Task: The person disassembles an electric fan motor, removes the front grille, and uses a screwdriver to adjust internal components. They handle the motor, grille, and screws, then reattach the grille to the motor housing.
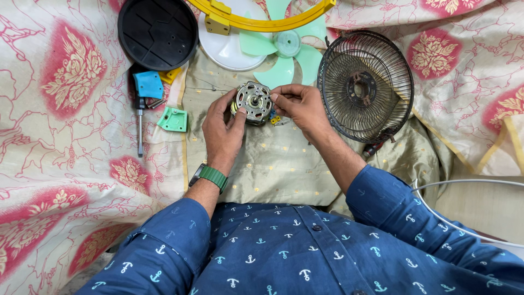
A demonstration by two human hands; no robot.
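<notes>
the left hand (222, 131) curls around the fan motor (252, 102), steadying it just above the cloth (273, 164) so its shaft faces up. the right hand (301, 105) pinches closed at the motor's rim; what it grips is too small to tell. the green fan blade (284, 52) lies partly under the yellow ring (262, 22), cut off at the top.

The yellow plastic ring (262, 23) and round black plastic base (158, 33) ran off the top edge; the white round cover (225, 46) lay partly under the pale green fan blade (284, 52); small yellow and blue bits (274, 118) beneath the right hand (303, 106) were too small to identify
</notes>
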